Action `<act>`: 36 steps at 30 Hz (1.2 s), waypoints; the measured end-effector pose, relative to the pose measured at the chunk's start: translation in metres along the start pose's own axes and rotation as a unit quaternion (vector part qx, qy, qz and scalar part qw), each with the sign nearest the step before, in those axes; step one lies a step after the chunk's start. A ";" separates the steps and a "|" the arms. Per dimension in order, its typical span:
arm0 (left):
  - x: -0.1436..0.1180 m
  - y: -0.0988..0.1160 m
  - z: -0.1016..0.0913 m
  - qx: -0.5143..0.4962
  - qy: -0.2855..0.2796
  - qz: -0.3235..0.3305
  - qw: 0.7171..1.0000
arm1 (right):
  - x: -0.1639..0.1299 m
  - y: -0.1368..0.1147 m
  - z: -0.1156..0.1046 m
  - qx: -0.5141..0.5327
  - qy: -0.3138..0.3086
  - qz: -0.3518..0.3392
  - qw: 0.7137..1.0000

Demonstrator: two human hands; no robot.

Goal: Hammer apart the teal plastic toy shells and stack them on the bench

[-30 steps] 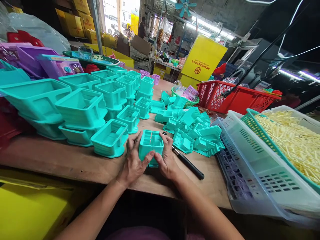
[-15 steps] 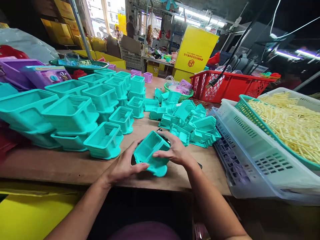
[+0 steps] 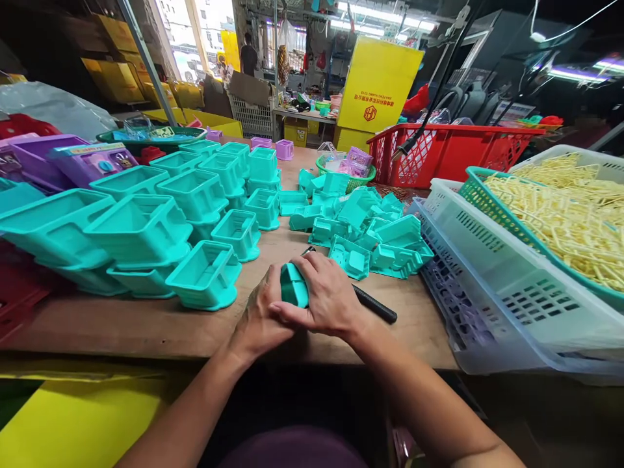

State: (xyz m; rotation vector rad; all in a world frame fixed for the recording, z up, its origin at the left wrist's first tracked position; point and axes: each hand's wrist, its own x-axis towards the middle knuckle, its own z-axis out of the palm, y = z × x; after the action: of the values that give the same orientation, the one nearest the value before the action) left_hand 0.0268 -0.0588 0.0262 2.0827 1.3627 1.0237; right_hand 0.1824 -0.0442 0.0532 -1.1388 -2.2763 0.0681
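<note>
Between my two hands, near the table's front edge, is a teal plastic box-shaped part (image 3: 294,286), mostly covered by my fingers. My left hand (image 3: 266,312) wraps its left side. My right hand (image 3: 327,292) presses over its right side, the thumb reaching across to the left hand. Beside my right hand lies a tool with a black handle (image 3: 374,304); its far end is partly hidden behind the hand. To the left stand rows of teal boxes (image 3: 205,276), some stacked. A loose heap of teal plastic parts (image 3: 358,221) lies beyond my hands.
At right are a clear plastic crate (image 3: 507,286) and a green basket (image 3: 531,244) of pale yellow sticks. A red crate (image 3: 453,156) and a yellow carton (image 3: 380,84) stand farther back. Purple toy parts (image 3: 92,159) lie at far left. A person (image 3: 248,55) is in the background.
The teal box has turned in my hands, and both hands have closed more tightly around it. The black handle beside my right hand now shows more.
</note>
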 end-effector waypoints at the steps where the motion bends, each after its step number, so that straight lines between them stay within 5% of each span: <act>1: 0.001 0.001 0.001 0.004 0.004 -0.002 1.000 | 0.001 -0.001 0.001 -0.006 0.002 0.004 1.000; 7: 0.005 0.008 -0.001 0.047 -0.006 -0.015 0.999 | 0.008 0.006 0.000 0.019 -0.001 0.007 1.000; 11: 0.011 0.022 -0.017 0.099 -0.095 -0.031 0.990 | 0.003 0.033 0.006 0.229 -0.028 0.020 0.973; 13: 0.017 0.028 -0.032 0.090 -0.159 0.005 0.983 | -0.002 0.050 0.016 0.414 -0.038 0.055 0.908; 15: 0.024 0.029 -0.045 0.069 -0.198 0.035 0.977 | -0.005 0.062 0.027 0.572 -0.054 0.123 0.809; 17: 0.029 0.024 -0.052 0.084 -0.208 0.018 0.974 | -0.005 0.067 0.038 0.633 -0.086 0.182 0.747; 21: 0.032 0.009 -0.044 0.191 -0.172 -0.058 0.965 | -0.001 0.064 0.048 0.580 -0.139 0.199 0.777; 24: 0.031 0.006 -0.033 0.217 -0.150 -0.042 0.964 | 0.000 0.061 0.051 0.560 -0.096 0.205 0.797; 36: 0.039 0.015 -0.014 0.324 -0.141 -0.008 0.936 | -0.002 0.049 0.064 0.563 -0.035 0.214 0.797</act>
State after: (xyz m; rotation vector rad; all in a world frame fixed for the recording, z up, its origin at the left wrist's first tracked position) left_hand 0.0338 -0.0295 0.0589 2.5355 1.7089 0.2433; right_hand 0.1847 -0.0007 -0.0154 -0.8874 -1.4552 1.4391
